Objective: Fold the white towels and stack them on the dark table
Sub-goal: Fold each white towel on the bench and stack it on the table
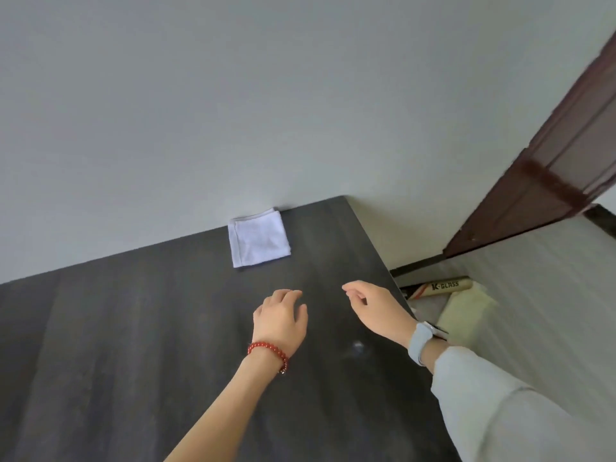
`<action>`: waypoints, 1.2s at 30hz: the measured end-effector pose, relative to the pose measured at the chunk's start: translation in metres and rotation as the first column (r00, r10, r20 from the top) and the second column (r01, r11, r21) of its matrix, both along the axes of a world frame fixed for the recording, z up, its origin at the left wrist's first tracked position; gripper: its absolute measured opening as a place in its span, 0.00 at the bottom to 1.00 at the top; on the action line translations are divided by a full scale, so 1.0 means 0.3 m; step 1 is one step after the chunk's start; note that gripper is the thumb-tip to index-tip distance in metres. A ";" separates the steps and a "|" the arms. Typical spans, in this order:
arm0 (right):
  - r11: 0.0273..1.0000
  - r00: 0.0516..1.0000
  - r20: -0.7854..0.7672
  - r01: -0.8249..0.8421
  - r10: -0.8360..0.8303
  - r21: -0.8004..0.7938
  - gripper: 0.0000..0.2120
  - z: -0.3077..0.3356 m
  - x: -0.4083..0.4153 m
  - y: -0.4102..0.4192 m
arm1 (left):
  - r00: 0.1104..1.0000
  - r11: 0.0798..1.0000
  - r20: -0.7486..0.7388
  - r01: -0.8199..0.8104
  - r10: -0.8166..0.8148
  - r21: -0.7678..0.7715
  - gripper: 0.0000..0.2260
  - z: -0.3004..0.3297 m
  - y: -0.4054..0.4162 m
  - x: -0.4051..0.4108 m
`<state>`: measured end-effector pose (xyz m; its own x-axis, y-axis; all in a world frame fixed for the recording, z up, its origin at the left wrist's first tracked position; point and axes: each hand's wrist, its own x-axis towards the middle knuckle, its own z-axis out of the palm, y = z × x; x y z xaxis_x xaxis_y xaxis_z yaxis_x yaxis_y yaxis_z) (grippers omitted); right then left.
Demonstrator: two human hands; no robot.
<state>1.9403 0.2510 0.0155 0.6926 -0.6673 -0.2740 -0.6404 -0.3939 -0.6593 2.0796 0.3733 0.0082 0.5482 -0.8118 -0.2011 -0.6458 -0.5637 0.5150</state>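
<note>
One white towel (pixel 258 239), folded into a small square, lies flat on the dark table (pixel 133 345) near its far edge, close to the wall. My left hand (pixel 281 316), with a red bead bracelet on the wrist, hovers over the table below the towel, fingers loosely curled and holding nothing. My right hand (pixel 373 308), with a pale watch on the wrist, is beside it near the table's right edge, fingers also loosely curled and empty. Both hands are apart from the towel.
A plain grey wall (pixel 233 111) stands right behind the table. Past the table's right edge, a box labelled K-GLASS (pixel 440 287) and a pale yellow object (pixel 466 311) lie on the floor. A dark brown door frame (pixel 546 181) rises at the right.
</note>
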 end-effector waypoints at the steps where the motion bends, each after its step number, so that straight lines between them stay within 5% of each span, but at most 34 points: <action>1: 0.999 0.999 0.008 0.043 -0.043 0.010 0.15 0.025 -0.105 0.008 | 0.999 0.999 -0.015 0.052 -0.052 0.010 0.16 0.025 -0.016 -0.089; 7: 0.944 0.943 0.068 0.330 -0.327 -0.030 0.10 0.124 -0.843 0.051 | 0.936 0.937 -0.061 0.346 -0.348 -0.037 0.14 0.138 -0.168 -0.755; 10: 0.851 0.851 0.072 0.524 -0.520 -0.039 0.10 0.194 -1.407 0.104 | 0.843 0.845 -0.063 0.530 -0.534 -0.069 0.15 0.201 -0.249 -1.303; 18: 0.356 0.360 0.079 0.933 -0.930 -0.052 0.11 0.321 -2.694 0.432 | 0.400 0.413 -0.105 0.891 -0.910 -0.189 0.13 0.350 -0.247 -2.633; 23: 0.043 0.048 0.145 0.998 -0.988 -0.034 0.11 0.360 -3.207 0.584 | 0.115 0.122 -0.042 0.967 -0.992 -0.225 0.12 0.407 -0.238 -3.234; 28: -0.125 -0.121 0.174 0.992 -0.977 -0.011 0.11 0.377 -3.679 0.622 | -0.087 -0.081 -0.012 0.962 -0.996 -0.261 0.12 0.428 -0.276 -3.812; 36: -0.235 -0.227 0.189 0.972 -0.955 -0.022 0.11 0.445 -4.474 0.419 | -0.172 -0.164 0.004 0.933 -0.985 -0.319 0.11 0.483 -0.518 -4.707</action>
<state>0.5981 0.3766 0.1491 -0.8235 -0.5538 -0.1235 -0.2806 0.5867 -0.7597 0.6675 0.2179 0.1530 -0.9154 -0.3962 0.0707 -0.2526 0.7023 0.6655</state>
